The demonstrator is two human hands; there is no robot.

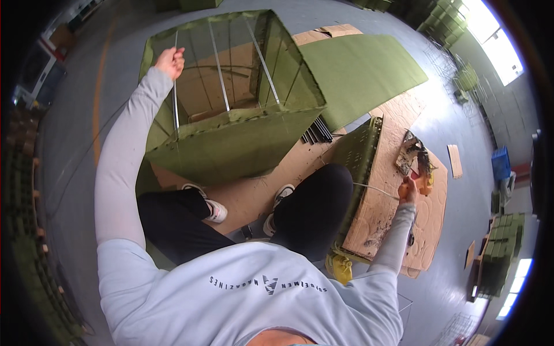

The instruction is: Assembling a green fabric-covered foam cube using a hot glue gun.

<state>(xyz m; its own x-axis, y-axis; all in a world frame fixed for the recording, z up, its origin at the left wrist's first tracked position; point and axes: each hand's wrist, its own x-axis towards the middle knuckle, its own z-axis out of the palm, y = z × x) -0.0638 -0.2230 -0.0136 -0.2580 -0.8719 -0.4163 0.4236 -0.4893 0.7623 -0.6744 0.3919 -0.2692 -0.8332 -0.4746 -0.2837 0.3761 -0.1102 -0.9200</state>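
My left hand [171,62] is raised over the left side of a large open box frame covered in green fabric [236,144]. Its fingers are closed, overlapping a thin metal rod [175,106] in the picture; whether they grip the rod or something small cannot be made out. Out to the right, my right hand [408,191] is wrapped around a corded tool, mostly hidden by the fingers, and a pale cord [375,188] runs from it. Just beyond that hand lies a dark-crusted, burnt-looking holder [411,153] with a yellow part [427,183], on a cardboard-topped stand [375,213].
A flat green panel [363,75] leans behind the box. Dark bars [317,132] lie beside it on floor cardboard [248,199]. A yellow bag [339,268] hangs at the stand's near end. Green stacks [501,254] and a blue crate [501,163] stand far right.
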